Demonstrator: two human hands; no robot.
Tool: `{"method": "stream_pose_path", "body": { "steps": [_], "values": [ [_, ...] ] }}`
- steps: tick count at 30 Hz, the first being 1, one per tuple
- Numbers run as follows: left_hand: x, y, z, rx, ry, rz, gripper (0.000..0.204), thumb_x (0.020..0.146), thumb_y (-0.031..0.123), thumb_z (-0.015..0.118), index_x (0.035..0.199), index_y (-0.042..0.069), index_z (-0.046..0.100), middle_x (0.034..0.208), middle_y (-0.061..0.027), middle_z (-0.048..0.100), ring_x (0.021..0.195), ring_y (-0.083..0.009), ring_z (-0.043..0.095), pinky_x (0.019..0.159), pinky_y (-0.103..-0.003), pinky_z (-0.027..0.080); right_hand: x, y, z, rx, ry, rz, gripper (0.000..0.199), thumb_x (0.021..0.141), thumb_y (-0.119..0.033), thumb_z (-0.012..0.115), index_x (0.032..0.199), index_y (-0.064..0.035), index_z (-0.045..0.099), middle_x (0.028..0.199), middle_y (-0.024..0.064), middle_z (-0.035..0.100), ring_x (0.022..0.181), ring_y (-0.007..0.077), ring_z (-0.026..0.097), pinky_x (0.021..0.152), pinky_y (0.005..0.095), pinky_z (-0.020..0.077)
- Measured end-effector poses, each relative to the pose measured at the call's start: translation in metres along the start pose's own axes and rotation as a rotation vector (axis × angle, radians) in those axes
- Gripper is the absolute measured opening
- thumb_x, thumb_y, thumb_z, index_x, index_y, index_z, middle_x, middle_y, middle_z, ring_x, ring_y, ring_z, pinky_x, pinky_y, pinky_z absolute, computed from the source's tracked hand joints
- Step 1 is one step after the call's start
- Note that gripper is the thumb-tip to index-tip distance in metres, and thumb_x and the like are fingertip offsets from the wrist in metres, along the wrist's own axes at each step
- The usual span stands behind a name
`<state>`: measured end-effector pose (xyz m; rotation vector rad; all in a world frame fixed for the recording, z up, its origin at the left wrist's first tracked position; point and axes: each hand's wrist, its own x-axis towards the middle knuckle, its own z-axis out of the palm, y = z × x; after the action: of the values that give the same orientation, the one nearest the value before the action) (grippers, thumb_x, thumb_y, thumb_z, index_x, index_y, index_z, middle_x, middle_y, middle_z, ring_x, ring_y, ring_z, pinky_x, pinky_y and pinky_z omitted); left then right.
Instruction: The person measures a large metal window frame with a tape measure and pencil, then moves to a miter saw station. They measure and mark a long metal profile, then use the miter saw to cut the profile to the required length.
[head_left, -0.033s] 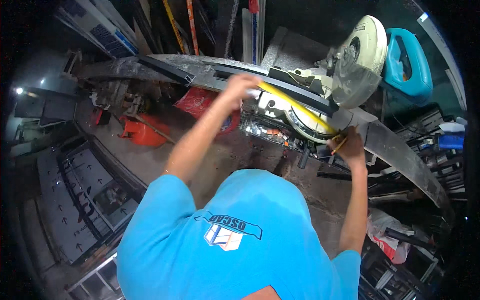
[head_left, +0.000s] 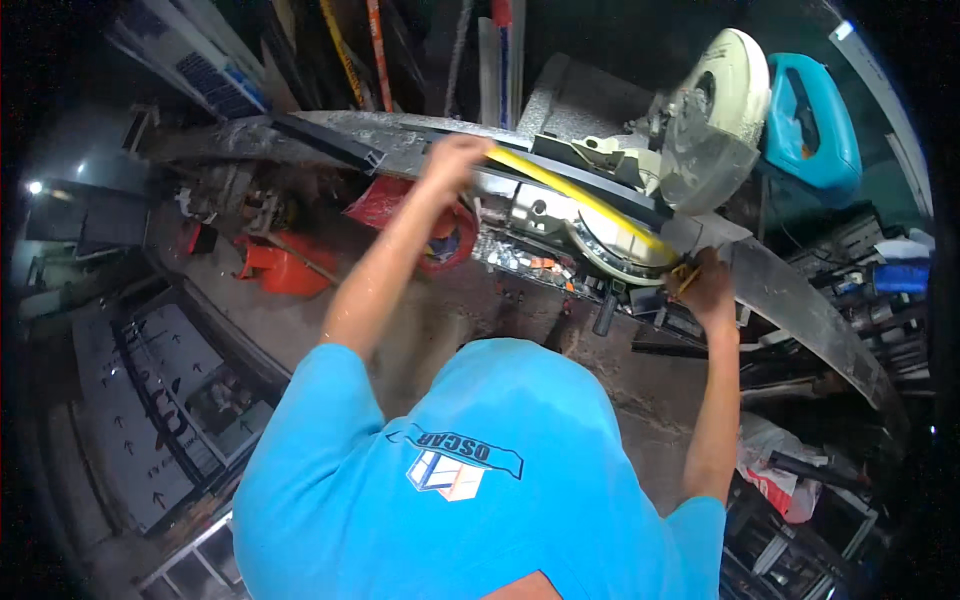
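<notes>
The person's 2 hands are standing well apart, and a yellow measuring tape (head_left: 580, 197) is stretching taut between them, sloping down from left to right. The left hand (head_left: 460, 163) is closing its fingers on the tape's upper end; blur is hiding the exact grip. Its arm is extending forward and slightly right, the elbow bending a little. The right hand (head_left: 712, 290) is curling its fingers around the tape's lower end, and a thin yellow stick (head_left: 686, 280) is poking out between them. The right forearm is rising almost straight from the blue sleeve (head_left: 695, 530), with the wrist turning inward.

The tape is lying along a dark metal profile (head_left: 630, 205) and crossing above the base of a cream mitre saw (head_left: 735, 85), whose teal handle (head_left: 850, 150) is sitting at the far right. A long grey table (head_left: 800, 305) is running behind and beside the saw. Left of it, a red tub (head_left: 385, 203) is standing below the table's edge.
</notes>
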<state>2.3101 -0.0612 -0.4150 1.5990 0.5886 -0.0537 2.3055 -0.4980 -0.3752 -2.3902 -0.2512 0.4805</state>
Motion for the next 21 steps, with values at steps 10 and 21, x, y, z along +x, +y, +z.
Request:
{"method": "stream_pose_path", "body": {
  "steps": [10, 21],
  "values": [
    [0.117, -0.077, -0.076, -0.046, 0.527, 0.043, 0.037, 0.081, 0.035, 0.081, 0.096, 0.002, 0.072, 0.078, -0.0069, 0.065, 0.054, -0.0143, 0.054, 0.043, -0.027, 0.046, 0.076, 0.044, -0.024, -0.689, 0.229, -0.195, 0.069, 0.072, -0.047, 0.078, 0.118, -0.0005, 0.056, 0.112, 0.0219, 0.064, 0.104, 0.0421, 0.06, 0.089, 0.0485, 0.0496],
    [0.117, -0.091, -0.068, -0.055, 0.59, 0.29, 0.035, 0.083, 0.03, 0.079, 0.092, -0.003, 0.073, 0.069, -0.0064, 0.066, 0.055, -0.012, 0.057, 0.046, -0.027, 0.046, 0.082, 0.02, 0.006, -0.493, 0.364, -0.356, 0.069, 0.067, -0.037, 0.083, 0.123, -0.0046, 0.058, 0.115, 0.0189, 0.065, 0.11, 0.04, 0.059, 0.094, 0.0463, 0.0489]
  ]
}}
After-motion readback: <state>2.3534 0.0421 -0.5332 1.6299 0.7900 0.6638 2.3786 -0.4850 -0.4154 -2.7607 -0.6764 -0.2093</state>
